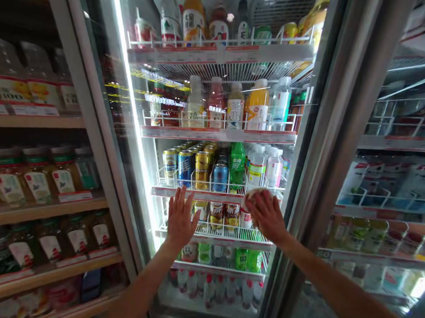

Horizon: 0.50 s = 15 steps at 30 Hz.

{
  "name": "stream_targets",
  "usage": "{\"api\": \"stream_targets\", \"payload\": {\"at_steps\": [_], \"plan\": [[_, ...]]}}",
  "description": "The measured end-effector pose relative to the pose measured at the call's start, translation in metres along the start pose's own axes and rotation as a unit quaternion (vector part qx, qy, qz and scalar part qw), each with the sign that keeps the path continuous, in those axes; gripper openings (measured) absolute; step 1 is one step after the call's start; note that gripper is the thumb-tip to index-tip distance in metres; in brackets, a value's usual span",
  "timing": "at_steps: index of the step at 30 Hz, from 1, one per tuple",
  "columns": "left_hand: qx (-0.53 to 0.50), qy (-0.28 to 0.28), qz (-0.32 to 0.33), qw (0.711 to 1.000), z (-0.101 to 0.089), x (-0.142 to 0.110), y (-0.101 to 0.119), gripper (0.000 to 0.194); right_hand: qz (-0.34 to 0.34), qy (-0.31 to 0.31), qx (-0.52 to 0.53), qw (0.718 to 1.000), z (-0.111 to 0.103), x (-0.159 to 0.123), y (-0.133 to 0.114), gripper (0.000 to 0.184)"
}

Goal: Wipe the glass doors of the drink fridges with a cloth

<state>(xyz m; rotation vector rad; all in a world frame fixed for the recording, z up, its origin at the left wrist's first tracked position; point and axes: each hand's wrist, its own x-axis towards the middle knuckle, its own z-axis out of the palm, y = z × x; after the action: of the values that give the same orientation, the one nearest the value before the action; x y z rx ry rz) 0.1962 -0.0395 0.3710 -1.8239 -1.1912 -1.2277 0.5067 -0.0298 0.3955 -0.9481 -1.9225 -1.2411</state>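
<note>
The left hand (182, 220), free with fingers spread, was raised before the glass door (120, 135), left of the lower middle. The right hand (268, 217) clutched a pale cloth (249, 198), right of the lower middle. Cans (202, 170) stood behind, mid-frame.

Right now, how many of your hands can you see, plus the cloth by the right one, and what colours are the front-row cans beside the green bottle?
Hands (left hand, right hand): 2
Cloth: 1
Blue cans: 2
Gold can: 1
Whitish can: 1
Total: 7
</note>
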Motion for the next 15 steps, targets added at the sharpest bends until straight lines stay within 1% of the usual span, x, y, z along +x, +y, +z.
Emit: {"api": "stream_targets", "payload": {"at_steps": [1, 2, 3, 4, 6, 7, 8, 10, 11, 12, 13, 14, 15], "plan": [[-0.004, -0.001, 0.008, 1.000, 0.001, 0.001, 0.004, 0.063, -0.032, -0.021, 0.009, 0.999, 0.000, -0.009, -0.001, 0.046], [-0.007, -0.001, 0.014, 1.000, 0.001, 0.003, 0.007, 0.063, -0.042, -0.033, 0.011, 0.999, 0.000, -0.014, 0.000, 0.045], [-0.007, 0.000, 0.016, 1.000, 0.002, 0.005, 0.010, 0.063, -0.023, -0.026, 0.005, 0.999, -0.001, -0.015, 0.004, 0.046], [-0.004, 0.000, 0.016, 1.000, 0.002, 0.007, 0.013, 0.064, 0.021, -0.004, -0.008, 1.000, -0.003, -0.012, 0.009, 0.047], [0.000, -0.001, 0.017, 1.000, 0.003, 0.011, 0.018, 0.064, 0.120, 0.051, -0.032, 0.991, -0.005, -0.004, 0.016, 0.050], [0.001, -0.005, 0.020, 1.000, 0.004, 0.013, 0.020, 0.065, 0.137, 0.065, -0.035, 0.988, -0.004, -0.001, 0.016, 0.050], [0.001, -0.008, 0.026, 1.000, 0.004, 0.015, 0.023, 0.065, 0.123, 0.062, -0.029, 0.990, -0.004, -0.001, 0.014, 0.050], [-0.001, -0.010, 0.039, 0.999, 0.005, 0.018, 0.026, 0.066, 0.026, 0.024, -0.003, 0.999, -0.001, -0.005, 0.007, 0.046], [-0.001, -0.009, 0.042, 0.999, 0.005, 0.020, 0.026, 0.066, -0.019, 0.003, 0.007, 1.000, 0.000, -0.008, 0.005, 0.045], [-0.001, -0.005, 0.045, 0.999, 0.005, 0.022, 0.025, 0.066, -0.040, -0.004, 0.009, 0.999, 0.001, -0.009, 0.005, 0.044], [0.001, -0.001, 0.045, 0.999, 0.005, 0.025, 0.024, 0.066, -0.028, 0.006, 0.001, 1.000, 0.001, -0.007, 0.008, 0.044], [0.002, 0.004, 0.044, 0.999, 0.005, 0.028, 0.022, 0.066, 0.013, 0.029, -0.013, 0.999, 0.001, -0.003, 0.012, 0.045], [0.001, 0.010, 0.042, 0.999, 0.005, 0.032, 0.019, 0.066, 0.073, 0.060, -0.028, 0.995, 0.001, 0.003, 0.017, 0.046]]}}
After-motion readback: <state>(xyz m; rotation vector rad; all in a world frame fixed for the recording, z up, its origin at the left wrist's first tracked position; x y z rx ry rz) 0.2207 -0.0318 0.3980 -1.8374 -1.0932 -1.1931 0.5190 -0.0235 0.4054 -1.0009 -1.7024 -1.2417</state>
